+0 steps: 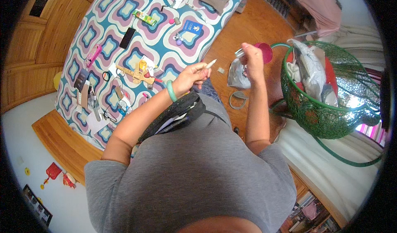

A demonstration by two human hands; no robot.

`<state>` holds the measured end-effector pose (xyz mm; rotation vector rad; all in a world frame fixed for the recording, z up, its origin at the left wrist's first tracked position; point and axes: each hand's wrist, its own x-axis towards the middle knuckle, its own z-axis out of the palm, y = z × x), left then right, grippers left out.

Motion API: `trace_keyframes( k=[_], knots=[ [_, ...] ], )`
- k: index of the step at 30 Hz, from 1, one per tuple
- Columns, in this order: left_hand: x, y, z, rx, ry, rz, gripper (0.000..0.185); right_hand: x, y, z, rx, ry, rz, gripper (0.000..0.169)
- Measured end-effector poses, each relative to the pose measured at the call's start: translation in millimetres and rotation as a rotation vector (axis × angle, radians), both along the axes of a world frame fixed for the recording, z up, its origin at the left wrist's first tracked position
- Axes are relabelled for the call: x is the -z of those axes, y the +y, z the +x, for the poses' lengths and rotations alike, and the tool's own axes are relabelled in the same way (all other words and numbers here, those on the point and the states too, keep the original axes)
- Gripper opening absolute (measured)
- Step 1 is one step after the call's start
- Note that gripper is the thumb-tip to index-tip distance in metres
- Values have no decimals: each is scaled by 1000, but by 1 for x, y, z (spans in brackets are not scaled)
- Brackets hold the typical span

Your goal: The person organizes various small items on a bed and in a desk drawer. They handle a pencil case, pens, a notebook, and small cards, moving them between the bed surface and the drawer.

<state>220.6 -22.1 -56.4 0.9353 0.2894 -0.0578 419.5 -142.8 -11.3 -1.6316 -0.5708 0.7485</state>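
Observation:
My left hand (193,77), with a green bangle (171,91) at the wrist, grips a white, pointed, pen-like thing (211,63) between thumb and fingers; its tip aims up and to the right. Over the wooden floor, my right hand (254,62) is closed around a small silvery thing (239,53), mostly hidden by the fingers and too blurred to name. Below my left forearm, a black bag (173,118) hangs at my waist, its top gaping and pale items showing inside.
A patterned bed (105,3) carries a phone (127,38), a toy gun (135,74), a blue booklet (193,27), glasses (110,116) and small items. To the right hangs a green mesh basket (310,115) of bags. A plastic bag (238,75) and pink bin (266,52) stand on the floor.

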Motion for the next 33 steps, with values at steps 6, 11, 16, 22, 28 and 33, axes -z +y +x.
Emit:
trace_keyframes(
  k=[6, 11, 16, 22, 28, 33],
  knots=[
    [-3, 1, 2, 8, -5, 33, 22, 10, 7, -35, -101, 4, 52, 37],
    [1, 1, 1, 9, 24, 39, 21, 3, 7, -39, -152, -251, 4, 38],
    [3, -1, 0, -20, 14, 82, 21, 1, 7, -43, -90, -384, -32, 37],
    [4, -6, 2, -24, 15, 156, 21, 4, -3, -43, -151, -385, -79, 35],
    [7, -15, 6, 44, 54, 278, 23, 17, -23, -40, -357, -259, -139, 32],
    [28, -31, 2, 179, 185, 352, 24, 35, -57, -60, -387, 161, -52, 35]
  ],
)
